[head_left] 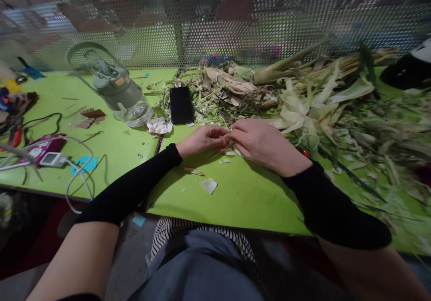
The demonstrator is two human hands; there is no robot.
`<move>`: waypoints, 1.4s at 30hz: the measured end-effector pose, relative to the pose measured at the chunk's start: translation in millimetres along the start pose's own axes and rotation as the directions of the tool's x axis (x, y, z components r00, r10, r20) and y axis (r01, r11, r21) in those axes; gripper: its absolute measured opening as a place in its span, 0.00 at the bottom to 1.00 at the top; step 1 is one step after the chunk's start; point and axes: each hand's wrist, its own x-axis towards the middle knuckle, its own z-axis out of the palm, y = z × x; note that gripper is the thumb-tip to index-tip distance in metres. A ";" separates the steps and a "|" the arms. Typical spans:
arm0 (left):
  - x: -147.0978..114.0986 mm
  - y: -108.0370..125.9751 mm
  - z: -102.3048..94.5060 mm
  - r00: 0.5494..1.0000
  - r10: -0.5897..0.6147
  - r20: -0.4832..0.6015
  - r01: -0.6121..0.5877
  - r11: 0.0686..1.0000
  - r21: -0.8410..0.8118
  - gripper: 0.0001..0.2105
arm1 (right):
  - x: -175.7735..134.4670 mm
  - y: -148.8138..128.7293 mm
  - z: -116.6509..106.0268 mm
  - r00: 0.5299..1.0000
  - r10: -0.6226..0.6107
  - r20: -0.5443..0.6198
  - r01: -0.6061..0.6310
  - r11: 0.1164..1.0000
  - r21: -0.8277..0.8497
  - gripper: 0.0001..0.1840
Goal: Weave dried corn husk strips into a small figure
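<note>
My left hand and my right hand meet over the green table, fingertips pinched together. Something small and pale shows between them, too small and too covered by the fingers to name. Beneath and around the fingers lie small pale scraps, with a larger cream-coloured flake nearer me. Just beyond the hands rests a black phone, with a crumpled white heap of pieces by its lower left corner. Right of my right hand spreads a pale, flower-like bundle of corn husk.
Dried husks and stalks are heaped along the back and right. At the left stands a clear bottle with a grey-green lid. A purple power strip with a white cable lies farther left. A perforated screen closes off the table's back.
</note>
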 end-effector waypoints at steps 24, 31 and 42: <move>1.3 -1.2 0.2 0.999 0.037 -0.011 -0.038 0.997 -0.072 0.05 | 7.0 11.1 8.6 0.999 0.039 -0.031 -0.025 0.930 0.368 0.11; 0.4 4.1 0.3 0.998 -0.021 -0.056 0.011 0.986 -0.169 0.06 | 3.2 11.7 -2.9 0.981 0.152 -0.123 -0.080 0.886 0.456 0.10; 0.1 5.1 0.2 0.999 -0.009 -0.043 0.003 0.992 -0.126 0.04 | 3.3 9.8 -4.7 0.974 0.206 -0.098 -0.121 0.832 0.542 0.12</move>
